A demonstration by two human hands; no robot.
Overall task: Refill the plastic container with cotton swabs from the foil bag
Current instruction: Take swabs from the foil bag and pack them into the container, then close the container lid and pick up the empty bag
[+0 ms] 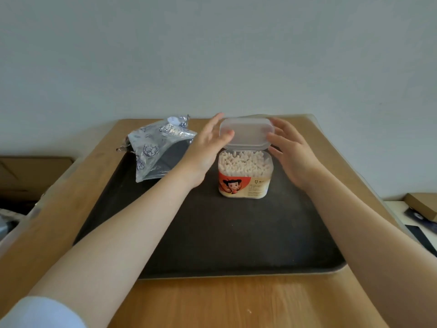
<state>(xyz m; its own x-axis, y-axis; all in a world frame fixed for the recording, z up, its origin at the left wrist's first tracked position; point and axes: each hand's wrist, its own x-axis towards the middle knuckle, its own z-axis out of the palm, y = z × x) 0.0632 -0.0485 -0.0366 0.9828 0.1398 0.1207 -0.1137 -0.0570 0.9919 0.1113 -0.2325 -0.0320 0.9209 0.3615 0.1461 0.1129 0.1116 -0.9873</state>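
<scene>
- the left hand reaches in from the left with fingers straight and spread; its thumb tip lies against the left edge of the lid, not curled round it.
- the right hand comes in from the right, fingers loosely extended, fingertips touching the lid's right edge; whether any finger hooks behind the lid cannot be told.
- the lid is translucent, tilted up and back above the mouth of the plastic container, between the two hands; its lower edge sits at the container's back rim.
- the container stands upright on a dark tray, right of the tray's middle, with an orange cartoon label on its front.
- cotton swabs stand packed inside it, their white tips reaching close to the rim.
- the foil bag lies crumpled at the tray's far left corner, partly over its rim, well apart from the container.
- the tray rests on a wooden table set against a pale wall.
- a white sleeve shows at the lower left.
</scene>
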